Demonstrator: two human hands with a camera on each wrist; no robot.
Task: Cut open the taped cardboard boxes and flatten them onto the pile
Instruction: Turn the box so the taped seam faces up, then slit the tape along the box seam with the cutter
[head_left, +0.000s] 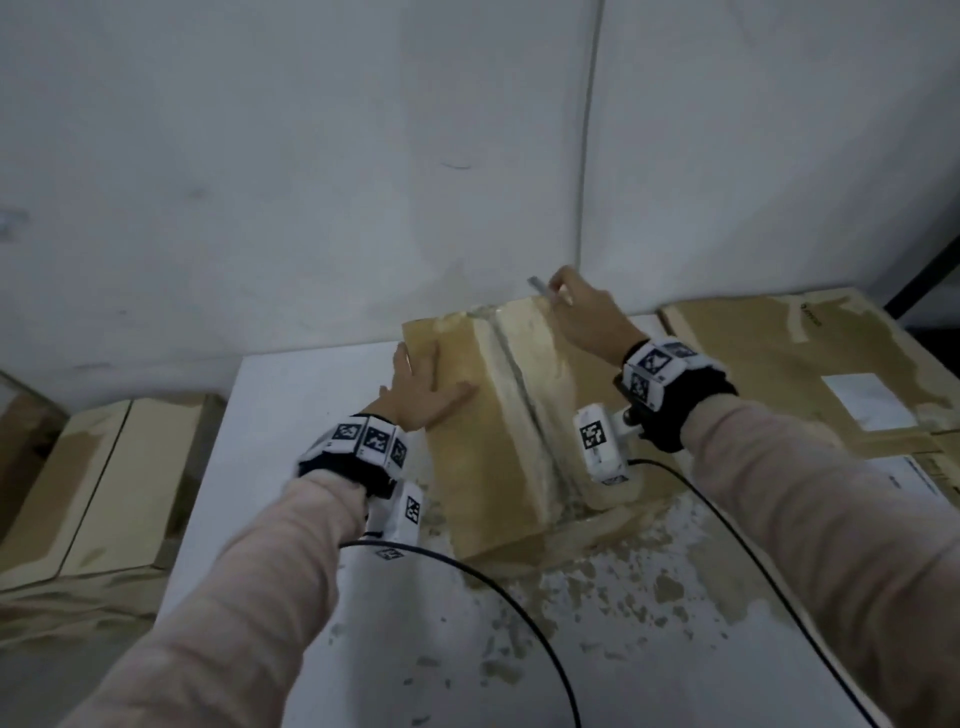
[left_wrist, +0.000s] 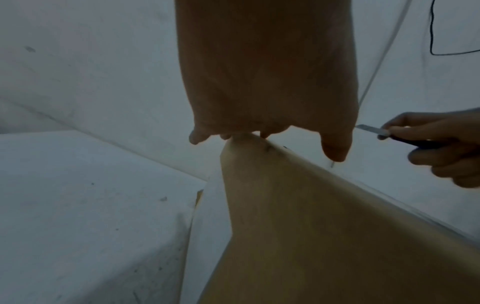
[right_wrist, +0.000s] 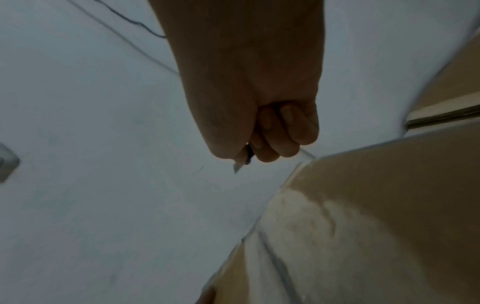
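From the head view, our left hand presses flat on the taped box mid-tabletop; our right hand grips a knife at its far edge. Left wrist: fingers spread on cardboard. Right wrist: fist curled round the blade.
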